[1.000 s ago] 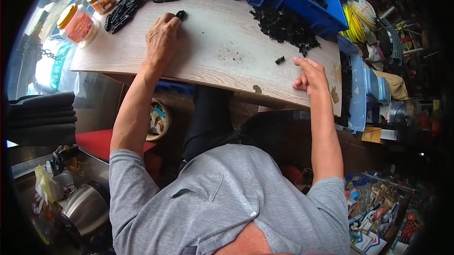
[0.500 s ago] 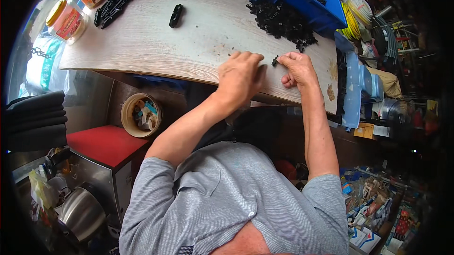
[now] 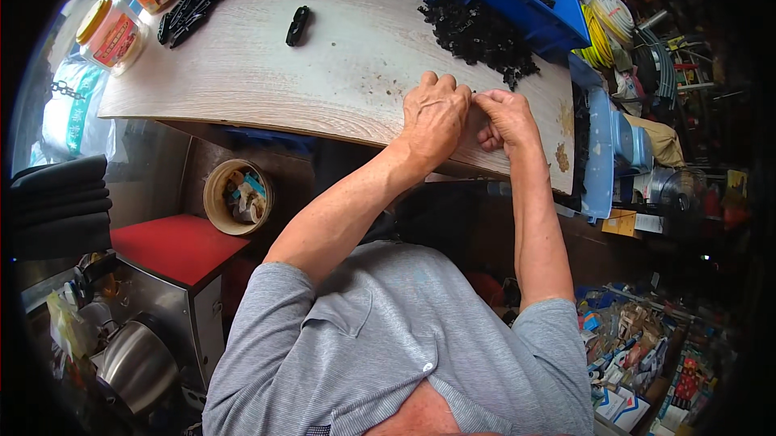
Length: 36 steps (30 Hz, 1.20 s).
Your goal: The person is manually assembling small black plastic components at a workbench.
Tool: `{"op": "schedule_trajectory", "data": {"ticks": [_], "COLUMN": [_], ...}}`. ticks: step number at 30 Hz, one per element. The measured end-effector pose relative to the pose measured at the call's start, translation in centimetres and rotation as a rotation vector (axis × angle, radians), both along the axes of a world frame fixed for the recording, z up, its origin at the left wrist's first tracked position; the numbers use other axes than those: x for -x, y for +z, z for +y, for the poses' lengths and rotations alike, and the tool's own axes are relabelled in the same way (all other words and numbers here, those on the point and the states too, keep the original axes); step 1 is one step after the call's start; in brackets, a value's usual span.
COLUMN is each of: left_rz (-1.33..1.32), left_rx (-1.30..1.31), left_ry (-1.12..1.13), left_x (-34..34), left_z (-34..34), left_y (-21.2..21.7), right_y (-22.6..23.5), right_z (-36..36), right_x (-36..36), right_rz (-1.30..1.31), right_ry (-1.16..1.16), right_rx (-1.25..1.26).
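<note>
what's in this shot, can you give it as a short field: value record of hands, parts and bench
left hand: curled, knuckles up, pressed against the right hand at the near edge of the bench
right hand: fingers pinched together beside the left hand; what they hold is too small to tell
bench: pale wood-grain top
loose parts: heap of small black pieces just beyond the hands, spilling from a blue bin
single black piece: lies alone, far left of the hands
jars: clear, yellow-lidded, at the bench's left end

The person wears a grey, finely striped short-sleeved shirt with a chest pocket; forearms bare.
</note>
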State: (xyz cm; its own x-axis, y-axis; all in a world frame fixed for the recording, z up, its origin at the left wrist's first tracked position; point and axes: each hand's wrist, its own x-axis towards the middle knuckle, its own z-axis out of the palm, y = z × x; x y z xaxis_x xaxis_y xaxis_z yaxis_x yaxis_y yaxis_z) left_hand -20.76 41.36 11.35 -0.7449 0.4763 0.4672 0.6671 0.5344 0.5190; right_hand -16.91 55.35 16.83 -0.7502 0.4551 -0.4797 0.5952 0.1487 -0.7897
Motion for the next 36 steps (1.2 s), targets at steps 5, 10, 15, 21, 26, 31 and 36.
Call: {"op": "schedule_trajectory", "data": {"ticks": [5, 10, 15, 21, 26, 31, 36], "left_rz": [0.019, -0.016, -0.343, -0.973, -1.209, -1.344, -1.331], "left_rx": [-0.008, -0.057, -0.406, -0.727, -0.853, -0.902, -0.9], "left_ry": [0.014, 0.025, -0.009, -0.221, -0.338, -0.336, -0.386], "left_x": [0.0, 0.0, 0.1, 0.3, 0.9, 1.3, 1.2], "left_z": [0.1, -0.1, -0.9, -0.9, -1.3, -1.8, -2.4], "left_y": [-0.2, -0.1, 0.3, 0.9, 1.1, 1.3, 1.3], "right_y": [0.3, 0.2, -0.9, -2.7, -3.0, -3.1, -2.3], "right_z": [-0.4, -0.9, 0.0, -0.4, -1.1, -1.4, -1.3], "right_x": [0.2, 0.4, -0.9, -2.3, -2.3, -2.3, -2.2], "right_rz": [-0.014, 0.001, 0.161, 0.462, 0.564, 0.602, 0.531], "right_ry": [-0.052, -0.062, -0.071, -0.008, -0.017, -0.031, 0.05], "right_rx": [-0.01, -0.059, 0.067, 0.204, 0.23, 0.21, 0.232]}}
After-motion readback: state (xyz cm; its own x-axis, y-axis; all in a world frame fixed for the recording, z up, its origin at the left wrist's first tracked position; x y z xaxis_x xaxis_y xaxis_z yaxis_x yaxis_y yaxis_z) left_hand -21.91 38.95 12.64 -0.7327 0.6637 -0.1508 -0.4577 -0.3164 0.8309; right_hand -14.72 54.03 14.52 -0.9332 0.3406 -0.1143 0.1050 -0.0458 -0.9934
